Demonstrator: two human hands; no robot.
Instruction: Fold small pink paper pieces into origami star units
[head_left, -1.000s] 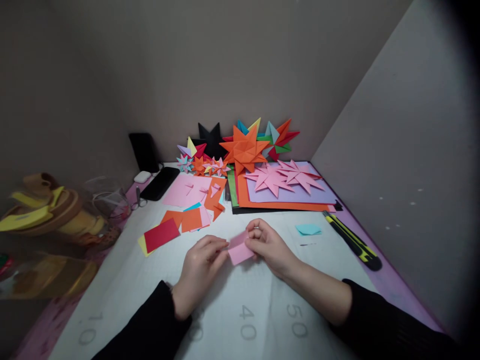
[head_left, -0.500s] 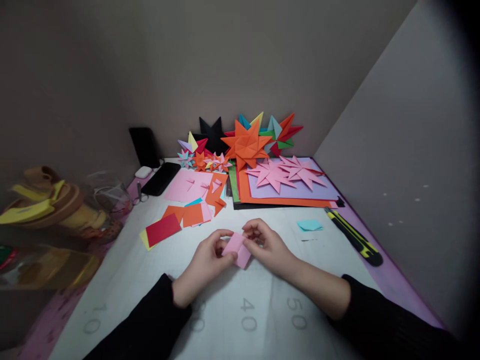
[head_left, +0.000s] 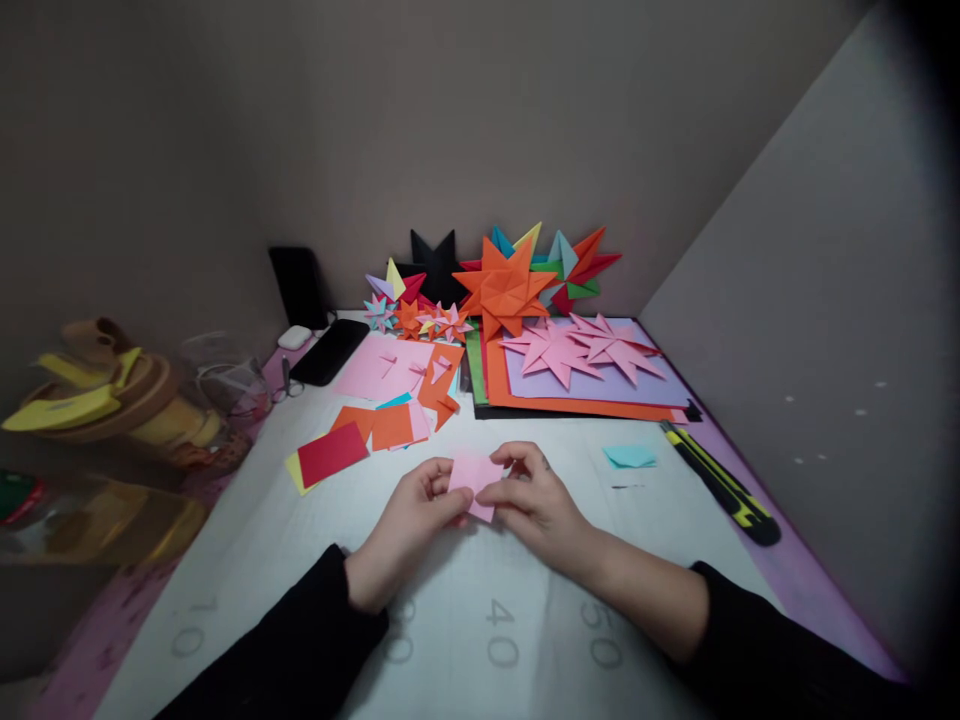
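A small pink piece of paper (head_left: pixel 475 474) is held up between both hands, above the white mat (head_left: pixel 450 620). My left hand (head_left: pixel 420 505) pinches its left side, with the thumb on the near face. From the other side, my right hand (head_left: pixel 536 500) grips it; the fingers are curled at its right edge and lower middle. Some fingertips are hidden behind the paper. A light blue folded paper (head_left: pixel 630 457) lies to the right of my right hand. Beyond the hands are pink folded stars (head_left: pixel 555 352) on a stack of coloured sheets (head_left: pixel 585 405).
A yellow and black utility knife (head_left: pixel 724 488) lies along the right edge. Red paper (head_left: pixel 334 455) and orange pieces (head_left: pixel 394 428) lie at left. An orange star (head_left: pixel 504 285) stands by the wall. A phone (head_left: pixel 330 352) and a pot with yellow strips (head_left: pixel 112 390) are far left.
The pink paper has been turned more upright and shows a squarer face. My right-hand fingers have shifted on it, toward its lower middle. The whole view has moved slightly.
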